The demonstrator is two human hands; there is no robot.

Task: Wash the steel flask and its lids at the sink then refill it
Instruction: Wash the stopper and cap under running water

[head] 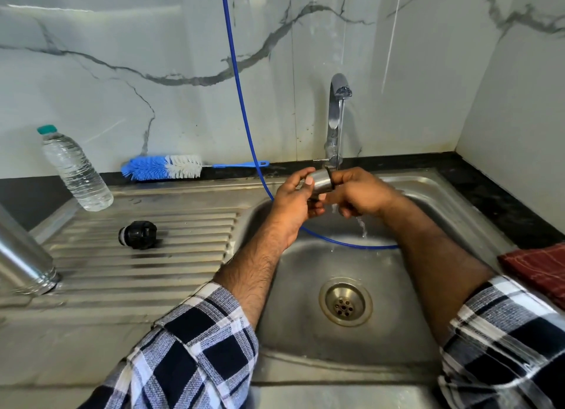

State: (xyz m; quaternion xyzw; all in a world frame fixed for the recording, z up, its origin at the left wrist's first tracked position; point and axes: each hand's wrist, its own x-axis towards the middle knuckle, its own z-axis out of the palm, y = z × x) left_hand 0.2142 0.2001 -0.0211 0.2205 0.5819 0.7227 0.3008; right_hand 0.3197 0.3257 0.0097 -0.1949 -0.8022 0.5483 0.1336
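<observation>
Under the running tap [338,103] I hold a small steel cup lid [321,181] over the sink basin [305,274]. My left hand [295,197] grips its left end, and my right hand [359,194] holds its right end, fingers at the rim. Water runs down off my right hand into the basin. The steel flask [23,256] stands upside down at the left edge of the draining board. A black inner stopper lid [140,234] lies on its side on the ribbed draining board [183,256].
A blue-and-white bottle brush [165,167] lies along the back ledge. A plastic water bottle [75,170] with a green cap stands at the back left. A blue hose [244,118] hangs from above into the basin. A red checked cloth [538,268] lies at the right.
</observation>
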